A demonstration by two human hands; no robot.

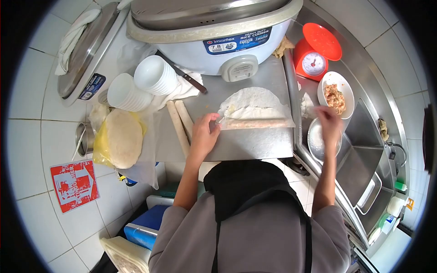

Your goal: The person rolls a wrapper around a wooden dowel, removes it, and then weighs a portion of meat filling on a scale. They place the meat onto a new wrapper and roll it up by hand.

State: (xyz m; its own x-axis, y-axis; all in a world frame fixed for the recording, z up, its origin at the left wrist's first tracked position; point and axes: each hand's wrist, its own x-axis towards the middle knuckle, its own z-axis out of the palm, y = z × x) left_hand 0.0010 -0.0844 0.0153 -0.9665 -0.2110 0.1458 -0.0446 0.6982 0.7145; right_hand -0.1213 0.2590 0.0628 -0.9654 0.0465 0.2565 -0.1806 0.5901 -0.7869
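A thin, pale round wrapper (255, 102) lies on the steel table with its near edge folded over a long pinkish filling strip (259, 123). My left hand (205, 135) is at the wrapper's left end, thumb and index finger apart, fingertips right at its edge. Two long pale rolls (177, 125) lie just left of that hand. Off to the right, my right hand (330, 123) hangs over a bowl (315, 139) with whitish contents; motion smears its fingers. Just beyond it stands a white oval bowl (349, 93) of minced filling (334, 98).
A large rice cooker (186, 54) stands at the table's back. Stacked white bowls (154, 75), a knife (193, 82) and a pile of round wrappers (123, 139) are to the left. On the right are a red scale (314, 59) and a steel sink (359, 164).
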